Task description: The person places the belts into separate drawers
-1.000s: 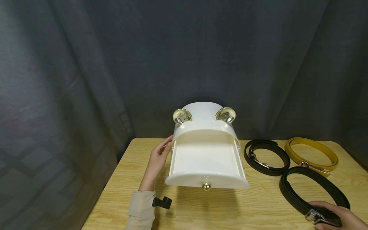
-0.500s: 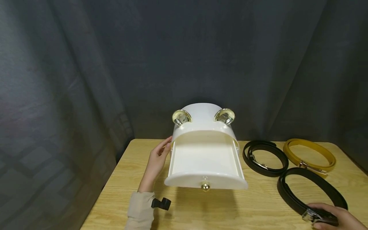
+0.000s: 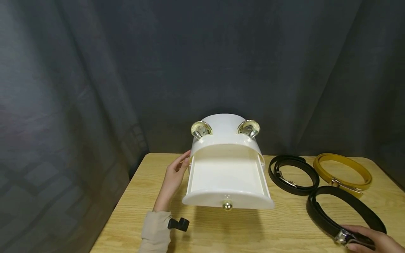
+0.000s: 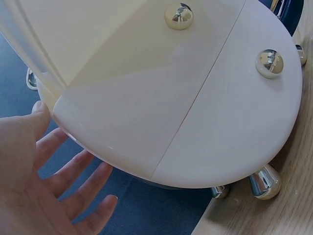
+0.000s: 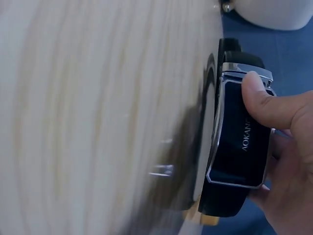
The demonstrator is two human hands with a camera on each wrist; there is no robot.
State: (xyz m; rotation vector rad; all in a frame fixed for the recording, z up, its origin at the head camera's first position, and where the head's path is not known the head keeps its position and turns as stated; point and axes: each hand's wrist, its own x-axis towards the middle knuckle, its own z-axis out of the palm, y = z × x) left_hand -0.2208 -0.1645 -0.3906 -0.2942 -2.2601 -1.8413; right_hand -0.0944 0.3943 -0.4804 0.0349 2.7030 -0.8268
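My right hand (image 3: 376, 239) grips a coiled black belt (image 3: 346, 201) at its silver-framed buckle (image 5: 242, 132), the thumb pressing on the buckle's dark, lettered face. At the left side of a white rounded drawer box (image 3: 224, 128) is my left hand (image 3: 175, 172). In the left wrist view its fingers are spread and fairly straight, the thumb and fingertips at the box's edge. The box's drawer (image 3: 227, 175) is pulled out and bare inside, with a gold ball knob (image 3: 227, 205) on its front. Two gold, ear-like pieces stand on top.
Another coiled black belt (image 3: 294, 190) lies right of the box, with a mustard-yellow belt (image 3: 343, 158) beyond it. All rest on a wooden table (image 3: 133, 207). A dark grey curtain (image 3: 221, 63) hangs behind the table. Gold feet (image 4: 265, 182) hold the box up.
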